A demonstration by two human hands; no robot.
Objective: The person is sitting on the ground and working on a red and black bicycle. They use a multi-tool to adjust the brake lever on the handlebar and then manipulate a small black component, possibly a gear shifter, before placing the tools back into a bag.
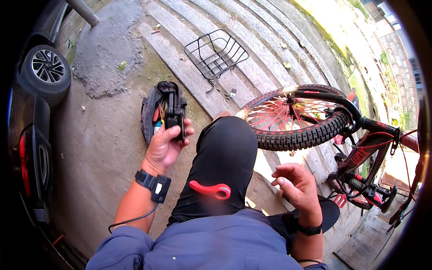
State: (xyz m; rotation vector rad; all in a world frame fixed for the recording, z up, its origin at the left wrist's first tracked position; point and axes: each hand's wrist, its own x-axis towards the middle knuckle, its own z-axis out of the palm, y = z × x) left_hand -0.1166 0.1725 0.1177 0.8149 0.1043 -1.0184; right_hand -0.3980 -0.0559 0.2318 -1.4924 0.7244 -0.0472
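My left hand (165, 146) is closed round a long black object (174, 110) with flat sides; its exact kind I cannot make out. Behind it lies an unzipped dark tool bag (147, 118), with red, yellow and teal tool handles showing inside. My right hand (298, 186) hovers beside my knee, fingers loosely bent and thumb apart, with nothing visible in it. Across my black-trousered thigh rests a red lever-like tool (210, 189) with a ring at one end. Nearest my right hand is the front wheel (297, 143) of a bicycle, with red spokes and a knobbly tyre.
The bicycle's black and red frame (360, 157) lies tipped at the right. A black wire basket (216, 56) sits on the stone steps (256, 67) ahead, with small metal parts near it. A parked car's wheel (46, 66) stands at the left.
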